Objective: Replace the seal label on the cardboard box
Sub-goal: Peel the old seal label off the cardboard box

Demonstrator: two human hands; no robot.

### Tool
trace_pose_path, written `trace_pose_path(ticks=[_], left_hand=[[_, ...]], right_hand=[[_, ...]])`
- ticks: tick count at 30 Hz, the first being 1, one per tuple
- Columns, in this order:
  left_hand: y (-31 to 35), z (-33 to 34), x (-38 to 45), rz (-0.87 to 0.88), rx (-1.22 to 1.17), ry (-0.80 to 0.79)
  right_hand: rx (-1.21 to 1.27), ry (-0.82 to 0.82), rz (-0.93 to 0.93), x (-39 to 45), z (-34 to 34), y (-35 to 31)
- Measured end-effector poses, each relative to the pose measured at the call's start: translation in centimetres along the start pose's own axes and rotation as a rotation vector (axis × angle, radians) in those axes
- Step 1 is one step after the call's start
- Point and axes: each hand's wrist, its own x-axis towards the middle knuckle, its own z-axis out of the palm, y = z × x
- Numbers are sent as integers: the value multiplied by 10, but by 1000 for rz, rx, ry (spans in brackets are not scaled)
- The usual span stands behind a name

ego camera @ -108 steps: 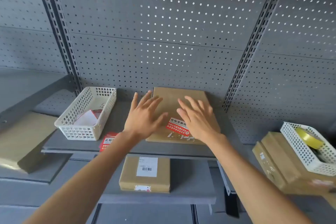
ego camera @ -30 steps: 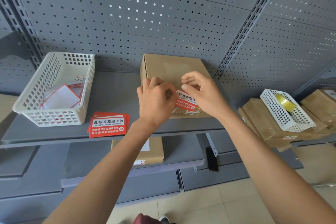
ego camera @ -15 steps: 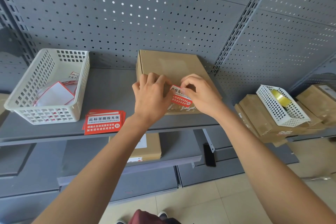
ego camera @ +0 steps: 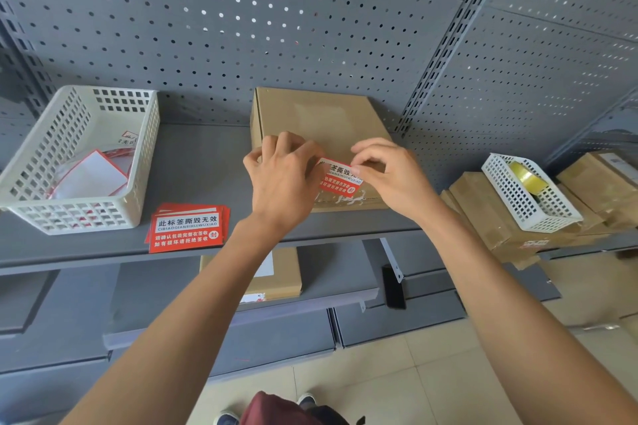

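Note:
A flat cardboard box (ego camera: 310, 117) lies on the grey shelf (ego camera: 200, 162) against the pegboard. A red and white seal label (ego camera: 340, 179) sits at the box's near edge. My left hand (ego camera: 279, 179) rests curled on the box's near left part, its fingers at the label's left end. My right hand (ego camera: 393, 172) pinches the label's upper right corner between thumb and forefinger. Whitish torn residue shows on the box just below the label. A stack of spare red seal labels (ego camera: 186, 229) lies on the shelf to the left of the box.
A white perforated basket (ego camera: 79, 162) with label scraps stands at the shelf's left. At the right, a smaller white basket (ego camera: 528, 190) holding a yellow tape roll (ego camera: 526, 176) sits on stacked cardboard boxes (ego camera: 483, 214). Another box (ego camera: 272, 276) lies on the lower shelf.
Both hands went from lying flat on the box to gripping the label at its ends. In the last second they stay on the label, with my right fingers at its upper right corner.

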Motion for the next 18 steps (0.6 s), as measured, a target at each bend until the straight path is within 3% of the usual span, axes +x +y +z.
trace_pose_path(ticks=[8, 14, 18], left_hand=[[-2, -1, 0, 20, -3, -20], [-3, 1, -1, 20, -24, -6], [-5, 3, -2, 31, -16, 4]], right_hand=[[-101, 45, -46, -1, 9, -1], [187, 70, 53, -9, -2, 6], [114, 78, 28, -13, -4, 13]])
